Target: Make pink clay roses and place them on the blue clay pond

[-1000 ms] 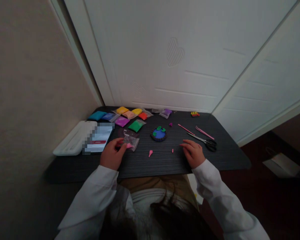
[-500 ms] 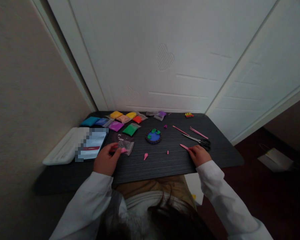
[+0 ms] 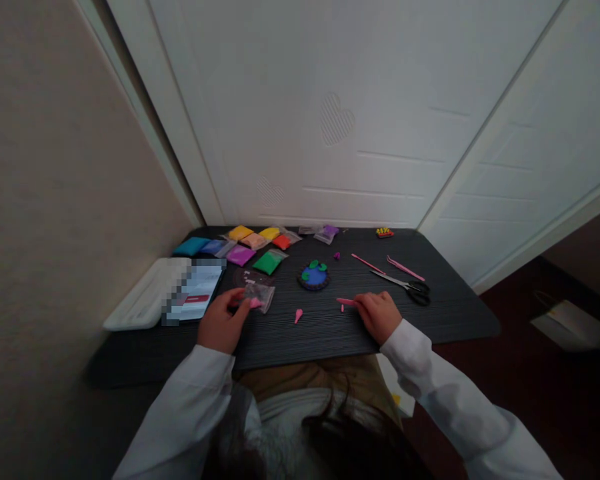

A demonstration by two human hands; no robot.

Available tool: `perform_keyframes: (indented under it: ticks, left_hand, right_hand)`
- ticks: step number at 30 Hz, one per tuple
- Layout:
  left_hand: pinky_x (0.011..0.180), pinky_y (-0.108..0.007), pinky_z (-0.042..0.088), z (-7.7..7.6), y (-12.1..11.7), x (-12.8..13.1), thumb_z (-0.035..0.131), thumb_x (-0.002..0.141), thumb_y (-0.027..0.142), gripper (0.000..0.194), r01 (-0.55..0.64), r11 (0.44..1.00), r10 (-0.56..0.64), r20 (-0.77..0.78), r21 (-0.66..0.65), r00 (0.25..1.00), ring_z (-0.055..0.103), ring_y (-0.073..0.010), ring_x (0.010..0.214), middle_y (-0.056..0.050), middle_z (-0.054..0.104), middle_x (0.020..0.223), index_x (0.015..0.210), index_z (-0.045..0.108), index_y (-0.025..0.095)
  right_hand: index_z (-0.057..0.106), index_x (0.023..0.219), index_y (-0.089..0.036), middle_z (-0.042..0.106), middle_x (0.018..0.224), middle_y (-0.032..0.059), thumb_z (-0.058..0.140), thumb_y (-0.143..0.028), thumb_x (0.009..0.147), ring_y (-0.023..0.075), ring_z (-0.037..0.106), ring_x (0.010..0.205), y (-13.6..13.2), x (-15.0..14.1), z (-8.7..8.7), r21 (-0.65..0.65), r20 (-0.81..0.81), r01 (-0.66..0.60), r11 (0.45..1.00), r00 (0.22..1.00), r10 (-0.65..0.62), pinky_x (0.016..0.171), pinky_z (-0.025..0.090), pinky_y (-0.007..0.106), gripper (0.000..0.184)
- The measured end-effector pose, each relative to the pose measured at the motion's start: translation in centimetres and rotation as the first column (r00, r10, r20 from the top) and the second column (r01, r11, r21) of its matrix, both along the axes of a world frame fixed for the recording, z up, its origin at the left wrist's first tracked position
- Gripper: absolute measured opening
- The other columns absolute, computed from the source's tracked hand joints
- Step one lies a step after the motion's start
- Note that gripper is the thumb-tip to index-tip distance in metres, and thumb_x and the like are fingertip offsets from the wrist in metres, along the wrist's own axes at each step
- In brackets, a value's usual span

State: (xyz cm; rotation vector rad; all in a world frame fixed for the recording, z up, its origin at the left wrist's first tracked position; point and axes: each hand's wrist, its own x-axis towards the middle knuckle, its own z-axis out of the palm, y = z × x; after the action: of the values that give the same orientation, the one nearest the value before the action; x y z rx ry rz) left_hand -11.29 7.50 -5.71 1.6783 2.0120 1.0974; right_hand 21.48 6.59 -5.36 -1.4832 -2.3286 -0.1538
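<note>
My left hand (image 3: 223, 320) is closed on the edge of a small clear bag with pink clay (image 3: 260, 299) at the table's near left. In my right hand (image 3: 379, 315) is a pink modelling knife (image 3: 347, 302), its blade pointing left. Just below the blade tip lies a tiny pink clay piece (image 3: 343, 309); I cannot tell whether they touch. A pink teardrop-shaped clay piece (image 3: 299, 315) rests between the hands. Beyond it sits a round blue clay disc (image 3: 314, 276) with a dark rim and green pieces on it.
Several bags of coloured clay, among them a green bag (image 3: 270, 261), lie at the back left. A phone or tablet (image 3: 200, 293) leans on a white case (image 3: 145, 300). Black-handled scissors (image 3: 405, 285), a thin pink tool (image 3: 367, 263) and pink tweezers (image 3: 405, 268) lie at the right.
My right hand has moved left with the modelling knife, bringing its blade over beside the tiny pink piece. My left hand still holds the bag. The whole view has shifted slightly.
</note>
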Motion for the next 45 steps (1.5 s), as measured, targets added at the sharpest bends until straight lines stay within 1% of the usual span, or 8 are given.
perform_keyframes:
  ticks: [4,9,14,23,30,39,42,45]
  left_hand:
    - [0.065,-0.03,0.044,0.1,-0.1,0.1,0.047,0.068,0.048,0.044,-0.003,1.0,0.003,-0.002,-0.001,1.0,0.056,-0.0181,0.074,-0.006,0.06,0.089,0.099,0.056,0.019]
    - [0.065,-0.03,0.044,0.3,-0.1,0.2,0.047,0.069,0.047,0.043,-0.008,1.0,0.008,-0.006,0.001,1.0,0.056,-0.0179,0.074,-0.005,0.06,0.089,0.099,0.056,0.019]
    - [0.065,-0.03,0.044,0.2,-0.2,0.3,0.047,0.069,0.046,0.042,-0.013,1.0,0.013,-0.001,0.01,1.0,0.056,-0.0175,0.073,-0.005,0.06,0.089,0.099,0.056,0.019]
    - [0.07,-0.031,0.044,0.4,-0.3,0.3,0.048,0.069,0.046,0.042,-0.007,1.0,0.006,0.022,0.018,1.0,0.055,-0.018,0.077,-0.005,0.06,0.09,0.099,0.056,0.018]
    - [0.068,-0.03,0.043,0.5,-0.5,0.4,0.047,0.069,0.046,0.04,-0.019,1.0,0.019,0.027,0.017,0.999,0.055,-0.0171,0.073,-0.004,0.06,0.09,0.099,0.056,0.02]
    - [0.067,-0.029,0.043,0.5,-0.4,0.4,0.047,0.07,0.045,0.041,-0.01,1.0,0.01,0.026,0.028,1.0,0.055,-0.0171,0.076,-0.005,0.06,0.091,0.099,0.056,0.018]
    - [0.066,-0.029,0.043,0.4,-0.4,0.5,0.047,0.07,0.046,0.042,-0.004,1.0,0.003,0.027,0.025,1.0,0.056,-0.0166,0.075,-0.005,0.061,0.09,0.1,0.056,0.018]
    - [0.066,-0.028,0.043,0.4,-0.3,0.4,0.048,0.069,0.046,0.042,-0.003,1.0,0.002,0.028,0.023,1.0,0.056,-0.0165,0.076,-0.005,0.061,0.09,0.1,0.056,0.018]
  right_hand:
    - [0.056,0.086,-0.02,0.062,0.077,0.0028,0.036,-0.029,0.086,0.0132,0.052,0.07,0.0,-0.4,0.6,0.002,0.022,-0.032,0.999,0.999,0.032,0.071,0.025,0.03,0.022]
    - [0.056,0.085,-0.019,0.063,0.078,0.0029,0.034,-0.031,0.086,0.0127,0.052,0.071,-0.2,-0.2,0.8,0.005,0.027,-0.039,0.999,0.999,0.039,0.072,0.023,0.03,0.025]
    - [0.056,0.085,-0.019,0.063,0.077,0.0025,0.035,-0.03,0.086,0.0123,0.052,0.071,-0.2,-0.2,0.7,0.012,0.032,-0.049,0.999,0.998,0.048,0.071,0.023,0.03,0.024]
    - [0.057,0.084,-0.019,0.063,0.077,0.0025,0.036,-0.03,0.086,0.0123,0.052,0.069,-0.1,-0.3,0.6,0.014,0.061,-0.054,0.998,0.997,0.053,0.07,0.023,0.03,0.024]
    - [0.058,0.083,-0.019,0.062,0.076,0.0026,0.035,-0.029,0.086,0.0123,0.052,0.069,-0.1,-0.3,0.8,-0.004,0.099,-0.074,0.997,0.992,0.074,0.07,0.024,0.03,0.025]
    - [0.057,0.08,-0.019,0.062,0.075,0.0031,0.033,-0.029,0.087,0.0118,0.052,0.07,0.1,-1.7,1.1,-0.027,0.134,-0.101,0.995,0.986,0.104,0.069,0.024,0.028,0.027]
    - [0.057,0.079,-0.019,0.061,0.074,0.0028,0.033,-0.03,0.087,0.0117,0.052,0.069,-0.1,-1.1,1.1,-0.028,0.134,-0.086,0.996,0.987,0.089,0.068,0.024,0.028,0.028]
    - [0.057,0.077,-0.018,0.06,0.073,0.0027,0.033,-0.029,0.087,0.0117,0.051,0.069,-0.6,0.1,1.0,-0.025,0.132,-0.061,0.998,0.989,0.063,0.068,0.024,0.028,0.028]
